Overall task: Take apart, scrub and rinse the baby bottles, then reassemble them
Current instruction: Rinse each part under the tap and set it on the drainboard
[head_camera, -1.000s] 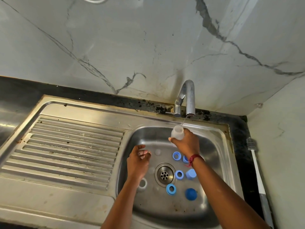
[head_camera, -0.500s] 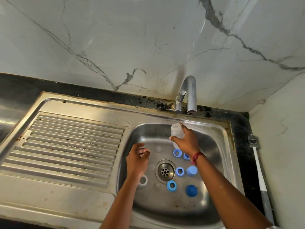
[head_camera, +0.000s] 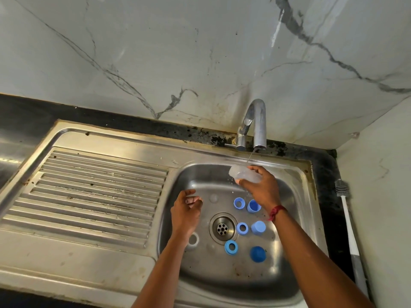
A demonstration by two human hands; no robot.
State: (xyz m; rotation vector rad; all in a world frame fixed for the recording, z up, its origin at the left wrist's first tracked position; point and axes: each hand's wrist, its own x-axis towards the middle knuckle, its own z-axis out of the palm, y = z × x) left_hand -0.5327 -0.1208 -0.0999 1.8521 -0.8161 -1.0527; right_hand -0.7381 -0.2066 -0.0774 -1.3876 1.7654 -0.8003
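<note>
My right hand [head_camera: 262, 190] grips a clear baby bottle [head_camera: 242, 175], tipped on its side with its mouth to the left, under a thin stream from the tap [head_camera: 255, 125]. My left hand [head_camera: 185, 213] hovers over the left of the sink basin [head_camera: 295, 218], fingers loosely curled, holding nothing. On the basin floor lie blue collar rings [head_camera: 239, 203] [head_camera: 242, 228] [head_camera: 231, 247], blue caps [head_camera: 253, 205] [head_camera: 258, 227] [head_camera: 258, 254], a clear teat [head_camera: 213, 198] and a clear ring [head_camera: 193, 239] partly behind my left wrist.
The drain [head_camera: 222, 227] sits in the middle of the basin. A ribbed steel draining board [head_camera: 93, 196] stretches to the left. A white and grey bottle brush [head_camera: 349, 227] lies on the black counter along the right wall.
My right hand has tipped the bottle from upright onto its side under the stream. My left hand has stayed in place.
</note>
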